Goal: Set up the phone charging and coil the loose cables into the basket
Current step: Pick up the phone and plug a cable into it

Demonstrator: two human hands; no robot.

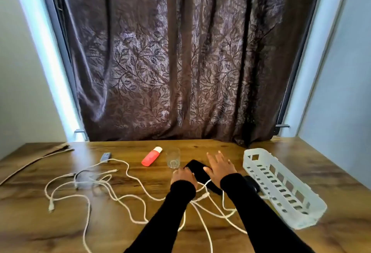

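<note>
Charging setup begins: left hand grips the phone, right hand fingers spread flat above it; next, plug in the white cable.

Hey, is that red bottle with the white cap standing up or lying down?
Lying down. The red bottle with the white cap rests on its side on the wooden table, cap toward the curtain.

Wooden table with dark-grained brown top, set against a window. A brown curtain with woven leaf pattern hangs closed to the table's far edge. Daylight shows along the dark window frame at both sides. Pale walls flank the recess.
</note>
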